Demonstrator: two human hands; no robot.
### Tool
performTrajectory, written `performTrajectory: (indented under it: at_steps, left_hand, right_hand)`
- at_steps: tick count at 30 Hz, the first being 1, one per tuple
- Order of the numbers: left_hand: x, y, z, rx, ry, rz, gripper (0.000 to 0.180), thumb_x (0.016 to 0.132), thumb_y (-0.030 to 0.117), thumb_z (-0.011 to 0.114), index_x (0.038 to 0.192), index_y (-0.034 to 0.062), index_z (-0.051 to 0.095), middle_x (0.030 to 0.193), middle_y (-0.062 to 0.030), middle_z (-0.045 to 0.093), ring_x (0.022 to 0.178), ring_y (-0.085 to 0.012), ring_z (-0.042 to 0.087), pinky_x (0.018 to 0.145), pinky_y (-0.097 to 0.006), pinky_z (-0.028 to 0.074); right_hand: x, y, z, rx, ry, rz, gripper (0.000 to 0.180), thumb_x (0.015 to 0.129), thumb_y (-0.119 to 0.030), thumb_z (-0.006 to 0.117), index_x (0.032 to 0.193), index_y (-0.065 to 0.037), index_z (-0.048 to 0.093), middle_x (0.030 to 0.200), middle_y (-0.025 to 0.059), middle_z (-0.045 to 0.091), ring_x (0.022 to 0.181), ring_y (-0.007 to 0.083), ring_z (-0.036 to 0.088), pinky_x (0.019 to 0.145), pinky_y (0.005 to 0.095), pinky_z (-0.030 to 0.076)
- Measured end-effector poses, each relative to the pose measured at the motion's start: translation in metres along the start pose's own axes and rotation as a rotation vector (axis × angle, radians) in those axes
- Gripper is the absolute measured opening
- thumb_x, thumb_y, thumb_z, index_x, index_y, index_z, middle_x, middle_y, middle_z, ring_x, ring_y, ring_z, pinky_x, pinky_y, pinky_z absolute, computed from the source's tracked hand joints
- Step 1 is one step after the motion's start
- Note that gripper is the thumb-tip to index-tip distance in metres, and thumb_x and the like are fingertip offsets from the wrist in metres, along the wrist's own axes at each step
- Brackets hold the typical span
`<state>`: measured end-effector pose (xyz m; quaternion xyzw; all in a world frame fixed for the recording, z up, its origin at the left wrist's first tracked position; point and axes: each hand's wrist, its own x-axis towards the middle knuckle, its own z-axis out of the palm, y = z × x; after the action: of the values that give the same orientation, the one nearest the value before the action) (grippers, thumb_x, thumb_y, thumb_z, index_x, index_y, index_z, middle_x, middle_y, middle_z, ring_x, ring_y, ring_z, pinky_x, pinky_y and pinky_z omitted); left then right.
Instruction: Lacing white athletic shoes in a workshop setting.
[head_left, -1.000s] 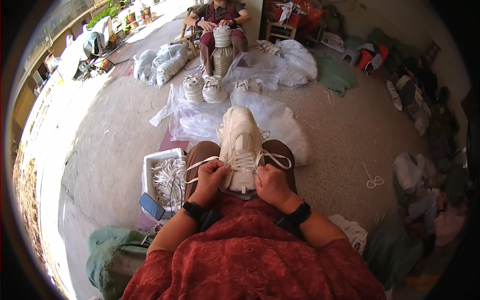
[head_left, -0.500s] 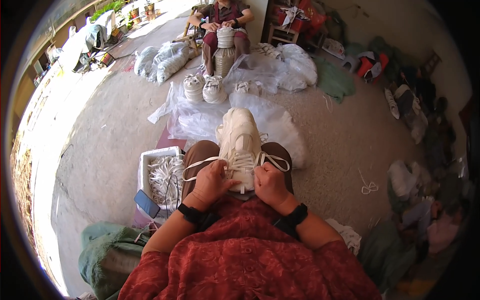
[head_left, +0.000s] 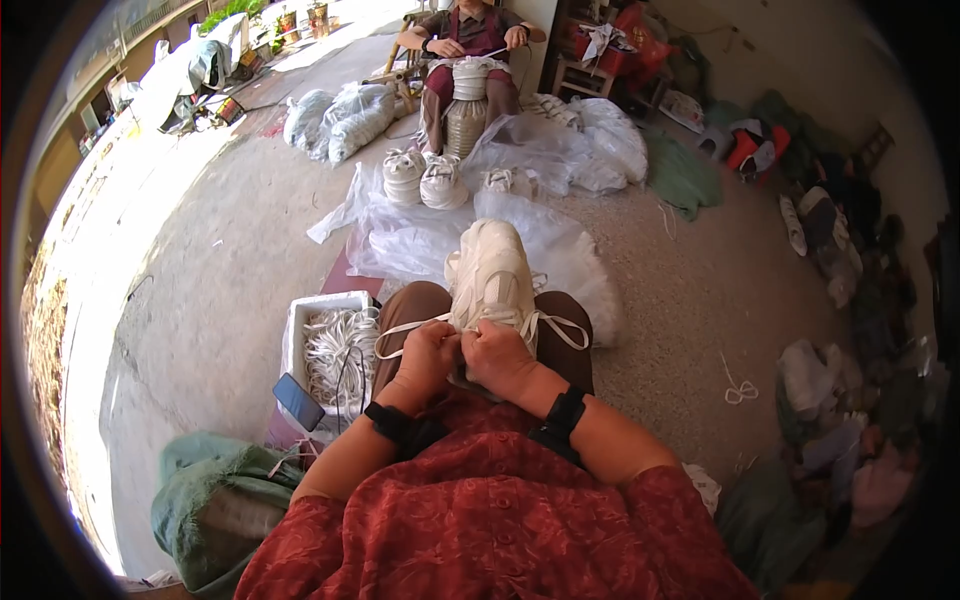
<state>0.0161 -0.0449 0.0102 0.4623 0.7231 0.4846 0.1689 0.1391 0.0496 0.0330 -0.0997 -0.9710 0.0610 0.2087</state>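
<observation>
An off-white sneaker rests between my knees, its toe pointing away from me. White shoelace bows out to the left of it, and more lace hangs in a loop on the right side. My left hand is closed in a pinch on the lace at the left of the shoe's opening. Right beside it, my right hand is closed on the lace over the upper eyelets. The knuckles nearly touch, and they hide the lace ends and the tongue.
A white foam box of loose laces stands left of my knee, a phone on its near edge. Ahead, white shoes stand on plastic sheeting. Beyond sits a co-worker handling white material. Sacks and clutter line the right.
My right hand has moved left across the shoe to meet my left hand. The co-worker's hands have spread apart, and the whole view has shifted slightly.
</observation>
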Motion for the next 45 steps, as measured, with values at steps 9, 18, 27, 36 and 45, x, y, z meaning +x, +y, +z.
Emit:
performTrajectory:
  at_steps: [9, 18, 27, 36, 45]
  left_hand:
    - [-0.001, 0.029, -0.001, 0.004, 0.012, 0.160, 0.006, 0.075, 0.007, 0.066, 0.073, 0.0020, 0.063, 0.065, -0.0048, 0.056, 0.060, -0.0159, 0.057, 0.057, -0.029, 0.046]
    - [0.014, 0.065, 0.020, 0.528, -0.304, 0.630, 0.007, 0.067, 0.016, 0.061, 0.065, 0.0120, 0.056, 0.067, -0.0033, 0.053, 0.066, -0.0241, 0.058, 0.057, -0.037, 0.048]
    - [0.021, 0.051, 0.049, 0.687, -0.412, 0.551, 0.007, 0.071, 0.016, 0.058, 0.072, 0.0099, 0.062, 0.075, -0.0069, 0.061, 0.072, -0.0264, 0.063, 0.063, -0.038, 0.050]
    - [0.002, 0.096, -0.004, 0.808, -0.473, 0.567, 0.009, 0.069, 0.017, 0.058, 0.066, 0.0089, 0.061, 0.070, -0.0090, 0.061, 0.066, -0.0257, 0.063, 0.060, -0.038, 0.051]
    - [-0.025, 0.019, -0.098, -0.024, -0.248, 0.031, 0.016, 0.076, 0.012, 0.060, 0.065, 0.0002, 0.060, 0.072, -0.0135, 0.062, 0.067, -0.0230, 0.061, 0.058, -0.035, 0.048]
  right_hand:
    - [-0.077, 0.041, -0.079, 0.096, -0.420, 0.068, 0.009, 0.073, -0.010, 0.060, 0.071, -0.002, 0.056, 0.069, 0.0159, 0.057, 0.071, 0.0344, 0.060, 0.064, 0.0424, 0.048]
    - [-0.067, 0.019, -0.034, 0.346, 0.090, 0.420, 0.024, 0.073, -0.013, 0.065, 0.091, 0.001, 0.056, 0.070, 0.0191, 0.057, 0.070, 0.0359, 0.059, 0.061, 0.0439, 0.046]
    - [-0.075, 0.021, -0.011, 0.397, 0.276, 0.494, 0.018, 0.071, -0.005, 0.058, 0.088, 0.001, 0.057, 0.073, 0.0229, 0.058, 0.070, 0.0416, 0.058, 0.062, 0.0460, 0.047]
    - [-0.072, 0.018, -0.025, 0.172, 0.304, 0.394, 0.010, 0.067, -0.007, 0.061, 0.075, -0.002, 0.057, 0.075, 0.0138, 0.054, 0.067, 0.0327, 0.056, 0.058, 0.0407, 0.047]
    - [-0.074, 0.025, -0.043, 0.536, 0.047, 0.177, 0.009, 0.078, -0.004, 0.057, 0.070, -0.001, 0.054, 0.073, 0.0131, 0.054, 0.067, 0.0316, 0.054, 0.059, 0.0388, 0.043]
